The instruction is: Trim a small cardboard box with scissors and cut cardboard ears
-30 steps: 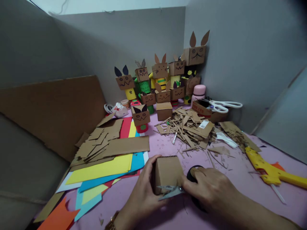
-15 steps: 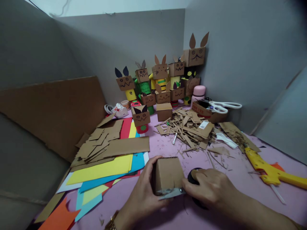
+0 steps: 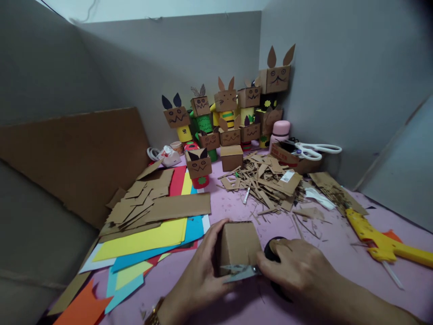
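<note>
A small cardboard box (image 3: 241, 243) is in my left hand (image 3: 202, 271), whose fingers and thumb wrap its left side and underside. My right hand (image 3: 297, 266) grips black-handled scissors (image 3: 248, 272) by their loops. Their metal blades point left, slightly parted, across the lower near edge of the box. Beyond the box, a cardboard head with dark ears on a red base (image 3: 199, 164) stands beside a plain closed box (image 3: 232, 158).
Cardboard-headed figures (image 3: 226, 100) cluster at the back. Cardboard scraps (image 3: 267, 180) lie right of centre, cardboard pieces (image 3: 142, 198) and coloured paper (image 3: 142, 239) at left. A yellow glue gun (image 3: 372, 234) and white-handled scissors (image 3: 313, 150) are at right.
The scissor blades now show more clearly, parted across the box's near edge. My left hand and the box have shifted slightly.
</note>
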Motion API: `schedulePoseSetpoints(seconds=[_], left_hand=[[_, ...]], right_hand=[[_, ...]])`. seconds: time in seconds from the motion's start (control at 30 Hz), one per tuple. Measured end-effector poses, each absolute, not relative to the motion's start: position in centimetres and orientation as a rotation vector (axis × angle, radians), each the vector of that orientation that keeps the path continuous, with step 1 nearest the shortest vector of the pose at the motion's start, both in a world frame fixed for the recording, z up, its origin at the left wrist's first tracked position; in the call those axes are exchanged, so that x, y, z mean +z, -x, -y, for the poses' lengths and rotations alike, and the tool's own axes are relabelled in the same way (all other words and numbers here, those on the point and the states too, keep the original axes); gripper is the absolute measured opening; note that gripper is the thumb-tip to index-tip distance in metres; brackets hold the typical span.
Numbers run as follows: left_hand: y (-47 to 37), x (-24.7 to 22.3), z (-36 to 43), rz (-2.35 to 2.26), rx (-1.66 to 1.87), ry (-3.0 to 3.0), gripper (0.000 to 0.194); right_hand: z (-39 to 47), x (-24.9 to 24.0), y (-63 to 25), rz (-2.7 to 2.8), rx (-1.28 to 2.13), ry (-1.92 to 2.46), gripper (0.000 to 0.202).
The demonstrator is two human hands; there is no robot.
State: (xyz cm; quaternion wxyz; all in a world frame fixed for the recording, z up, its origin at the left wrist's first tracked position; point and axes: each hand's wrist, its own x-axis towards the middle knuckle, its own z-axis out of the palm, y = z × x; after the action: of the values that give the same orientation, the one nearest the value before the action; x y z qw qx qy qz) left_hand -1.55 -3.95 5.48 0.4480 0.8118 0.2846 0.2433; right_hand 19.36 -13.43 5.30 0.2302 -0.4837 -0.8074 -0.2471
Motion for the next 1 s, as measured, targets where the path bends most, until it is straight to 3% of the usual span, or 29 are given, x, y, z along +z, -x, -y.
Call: schedulePoseSetpoints(seconds=[1.0], left_hand=[[1.43,5.42,3.95,-0.653,0.583,-2.041,0.08]], right_hand=[[13.63,5.41,-18.52,2.201,-0.746,1.348,0.031]])
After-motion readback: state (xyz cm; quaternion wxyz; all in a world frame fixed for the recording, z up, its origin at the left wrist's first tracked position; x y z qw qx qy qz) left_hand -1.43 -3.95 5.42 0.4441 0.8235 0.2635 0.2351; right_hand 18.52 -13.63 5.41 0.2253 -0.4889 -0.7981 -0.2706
